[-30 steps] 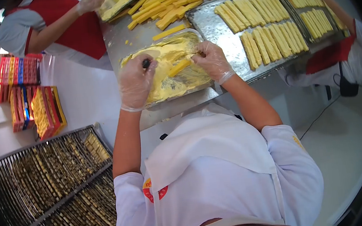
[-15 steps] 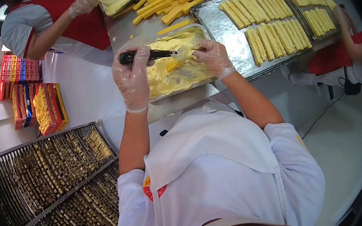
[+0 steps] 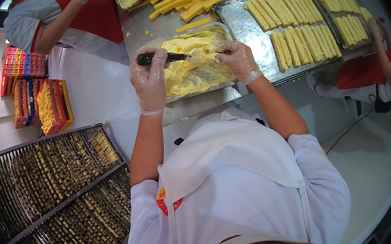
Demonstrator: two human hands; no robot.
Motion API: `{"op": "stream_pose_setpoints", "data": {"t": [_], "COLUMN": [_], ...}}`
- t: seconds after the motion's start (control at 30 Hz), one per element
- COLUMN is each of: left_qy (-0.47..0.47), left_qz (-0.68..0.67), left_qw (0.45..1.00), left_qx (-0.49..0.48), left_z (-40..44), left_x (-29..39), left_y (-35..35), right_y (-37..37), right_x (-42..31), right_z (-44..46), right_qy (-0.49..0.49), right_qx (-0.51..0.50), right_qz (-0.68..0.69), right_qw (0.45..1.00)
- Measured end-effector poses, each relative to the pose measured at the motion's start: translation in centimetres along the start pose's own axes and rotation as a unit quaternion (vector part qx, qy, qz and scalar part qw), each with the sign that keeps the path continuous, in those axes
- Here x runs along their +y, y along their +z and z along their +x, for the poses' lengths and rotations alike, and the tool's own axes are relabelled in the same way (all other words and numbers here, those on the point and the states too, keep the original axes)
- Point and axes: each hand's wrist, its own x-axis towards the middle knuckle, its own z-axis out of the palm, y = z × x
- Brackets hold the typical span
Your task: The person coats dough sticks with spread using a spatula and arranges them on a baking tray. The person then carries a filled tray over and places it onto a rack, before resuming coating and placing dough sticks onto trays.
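My left hand, in a clear plastic glove, is closed around a black-handled spatula. Its tip points right, over a metal tray of pale yellow cream. Above the right side of that tray is my right hand, gloved too, with its fingers pinched together near the spatula's tip. Cream smears the fingertips. What they hold, if anything, I cannot make out. A single yellow stick lies just behind the tray.
Yellow sticks are heaped at the back. Cream-coated sticks line a baking sheet on the right. Co-workers stand left and right, one co-worker's hand by the far-right sheet. A loaded rack and crates stand left.
The yellow piece seen under the spatula no longer shows. My hands stay close together over the tray. The left co-worker's hand has moved up. The whole view has shifted slightly.
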Motion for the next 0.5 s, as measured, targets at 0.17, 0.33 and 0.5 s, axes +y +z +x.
{"op": "stream_pose_setpoints", "data": {"t": [0.17, 0.33, 0.5], "left_qy": [0.186, 0.099, -0.037], "left_qz": [0.392, 0.17, -0.02], "left_qw": [0.889, 0.969, 0.999], "left_qx": [-0.145, -0.15, -0.008], "left_z": [0.3, -0.4, -0.2], "left_x": [0.5, 2.5, 1.4], "left_y": [-0.8, 2.4, 1.3], "right_y": [0.1, 0.6, 0.7], "right_x": [-0.2, -1.9, -1.5], "right_z": [-0.9, -1.6, -1.5], "right_qy": [-0.075, -0.085, -0.09], "right_qx": [-0.017, -0.002, 0.02], "right_qz": [-0.031, -0.042, -0.065], "right_qw": [0.997, 0.996, 0.994]}}
